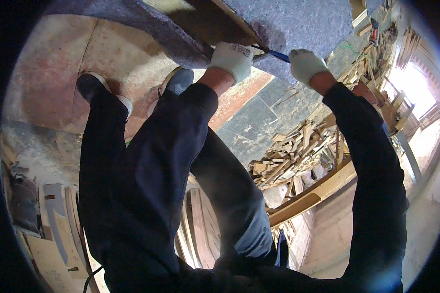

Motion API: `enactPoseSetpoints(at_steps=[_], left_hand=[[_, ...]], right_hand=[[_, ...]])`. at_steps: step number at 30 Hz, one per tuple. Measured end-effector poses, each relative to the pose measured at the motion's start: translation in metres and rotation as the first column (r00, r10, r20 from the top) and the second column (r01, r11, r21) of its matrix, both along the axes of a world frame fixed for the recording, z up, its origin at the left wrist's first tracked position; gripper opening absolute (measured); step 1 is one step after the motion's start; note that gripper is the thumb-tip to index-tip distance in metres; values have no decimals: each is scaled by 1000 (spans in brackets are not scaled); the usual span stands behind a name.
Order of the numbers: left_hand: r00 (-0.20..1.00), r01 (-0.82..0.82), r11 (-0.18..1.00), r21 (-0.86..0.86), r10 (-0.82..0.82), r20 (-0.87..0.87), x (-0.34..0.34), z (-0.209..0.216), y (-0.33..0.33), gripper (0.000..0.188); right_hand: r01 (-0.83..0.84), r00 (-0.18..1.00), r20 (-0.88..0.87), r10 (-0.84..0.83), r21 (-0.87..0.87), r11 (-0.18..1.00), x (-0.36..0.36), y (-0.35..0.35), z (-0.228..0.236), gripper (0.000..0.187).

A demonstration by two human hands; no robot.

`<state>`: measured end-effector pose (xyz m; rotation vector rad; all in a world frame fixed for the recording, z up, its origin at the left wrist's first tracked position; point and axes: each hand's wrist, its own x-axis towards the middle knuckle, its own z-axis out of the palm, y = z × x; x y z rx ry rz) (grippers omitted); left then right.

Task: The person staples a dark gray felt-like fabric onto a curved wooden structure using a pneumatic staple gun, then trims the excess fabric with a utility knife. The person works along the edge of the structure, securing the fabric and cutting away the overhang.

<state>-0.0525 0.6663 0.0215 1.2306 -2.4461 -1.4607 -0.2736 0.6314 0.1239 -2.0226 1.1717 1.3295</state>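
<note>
My left hand (232, 61), in a white work glove, is closed at the edge of a piece covered in grey-blue felt (305, 24). Its fingers are turned away, so what they grip is hidden. To its right, my right hand (306, 66), gloved likewise, is wrapped round the blue handle of a slim hand tool (279, 55). The tool's dark metal end points left and meets the felt's edge close to my left hand; its exact kind does not show. Bare brown wood (215, 24) shows along an opening between the felt-covered parts.
Heaps of wood offcuts (298, 151) lie on the tiled floor to the right, beside a long wooden beam (315, 193). My shoes (181, 80) stand on a reddish worn board (49, 63). Boards (58, 234) lean at the lower left. A bright window (413, 90) is at the right.
</note>
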Motion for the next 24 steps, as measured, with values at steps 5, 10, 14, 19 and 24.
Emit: enactPoseSetpoints(at_steps=[5,10,14,19,24], left_hand=[[1000,19,998,-64,-20,-6,3,-2,6,20],[1000,-20,998,-65,19,-13,5,-4,10,20],[1000,-5,998,-64,5,-6,7,-8,11,21],[999,46,999,-9,-46,16,9,-10,11,20],[1000,4,999,-54,-5,-16,7,-14,16,19]], right_hand=[[-84,995,-51,82,-42,996,-20,14,32,16],[-32,999,-17,31,-96,995,-12,20,9,14],[-100,995,-11,99,-94,991,-19,31,6,14],[-20,998,-62,15,-78,997,-33,39,17,14],[23,999,-31,-24,-37,999,-26,27,8,16]])
